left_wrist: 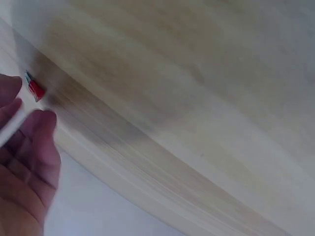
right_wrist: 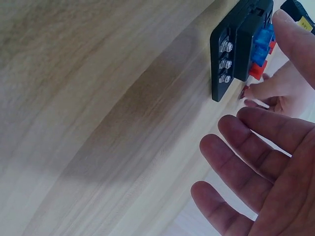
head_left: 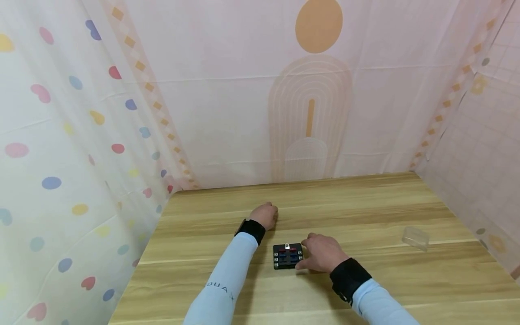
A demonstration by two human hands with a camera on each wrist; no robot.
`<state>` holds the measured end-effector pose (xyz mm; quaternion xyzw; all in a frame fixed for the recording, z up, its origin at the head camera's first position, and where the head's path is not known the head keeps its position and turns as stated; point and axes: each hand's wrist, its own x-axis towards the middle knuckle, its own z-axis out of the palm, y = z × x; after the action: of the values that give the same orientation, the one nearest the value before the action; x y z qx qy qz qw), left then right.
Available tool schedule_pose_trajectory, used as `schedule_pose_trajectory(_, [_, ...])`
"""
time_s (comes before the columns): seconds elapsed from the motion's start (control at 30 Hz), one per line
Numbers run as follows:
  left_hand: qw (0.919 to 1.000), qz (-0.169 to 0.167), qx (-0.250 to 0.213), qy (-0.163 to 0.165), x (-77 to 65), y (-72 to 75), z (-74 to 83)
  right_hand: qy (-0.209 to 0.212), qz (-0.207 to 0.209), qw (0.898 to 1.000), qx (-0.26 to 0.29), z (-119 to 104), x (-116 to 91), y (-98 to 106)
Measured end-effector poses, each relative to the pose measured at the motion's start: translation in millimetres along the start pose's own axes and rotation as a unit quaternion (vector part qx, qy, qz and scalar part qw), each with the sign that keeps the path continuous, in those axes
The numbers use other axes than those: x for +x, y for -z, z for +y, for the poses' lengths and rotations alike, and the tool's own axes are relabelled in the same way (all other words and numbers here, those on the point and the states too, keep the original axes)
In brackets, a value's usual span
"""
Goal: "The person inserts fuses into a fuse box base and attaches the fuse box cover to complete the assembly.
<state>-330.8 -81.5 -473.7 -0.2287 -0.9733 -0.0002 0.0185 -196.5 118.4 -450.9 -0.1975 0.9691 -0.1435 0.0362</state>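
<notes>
A black fuse block [head_left: 288, 256] with red and blue blade fuses lies on the wooden table. Metal screw terminals [right_wrist: 225, 64] line its side in the right wrist view. My right hand [head_left: 322, 253] is at the block's right side, thumb and fingers spread apart, with the thumb tip right at its near corner. Farther back and to the left, my left hand [head_left: 265, 215] is low over the table. A small red blade fuse [left_wrist: 35, 91] shows at the gap between the left thumb and fingertips, which stand apart around it.
A clear plastic cover [head_left: 415, 238] lies on the right part of the wooden table [head_left: 345, 203]. Patterned curtains [head_left: 227, 126] hang behind the table's far edge and along both sides. Each wrist wears a black band [head_left: 350, 280].
</notes>
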Motion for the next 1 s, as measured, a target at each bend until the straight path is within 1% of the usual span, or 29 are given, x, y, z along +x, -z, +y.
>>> schedule_pose_trajectory(0.13, [0.9987,0.008,-0.012,0.049,-2.9,4.9,3.9,0.003,0.004,1.000,0.002,-0.1,0.1,-0.9])
schedule_pose_trajectory(0.17, [0.9981,0.006,-0.014,0.059,-3.5,6.4,5.1,0.004,0.005,1.000,0.003,0.1,0.2,-1.1])
schedule_pose_trajectory(0.23, [0.9975,0.001,-0.018,0.068,-4.1,8.9,6.8,0.006,0.007,1.000,0.002,0.1,0.0,-1.1])
schedule_pose_trajectory(0.37, [0.9979,-0.007,-0.015,0.063,-4.1,10.6,8.7,0.009,0.011,1.000,0.002,0.7,-0.1,-1.4])
schedule_pose_trajectory(0.57, [0.9989,0.003,-0.010,0.045,-3.8,7.8,8.0,0.008,0.009,1.000,0.006,0.7,-0.3,-1.4])
schedule_pose_trajectory(0.77, [0.9982,0.005,-0.031,0.052,-4.6,10.0,6.4,0.001,0.002,1.000,0.011,0.1,-0.3,-0.6])
schedule_pose_trajectory(1.0, [0.9980,0.023,-0.021,0.056,-6.5,9.8,6.2,-0.001,0.002,1.000,0.016,1.4,0.8,-2.5])
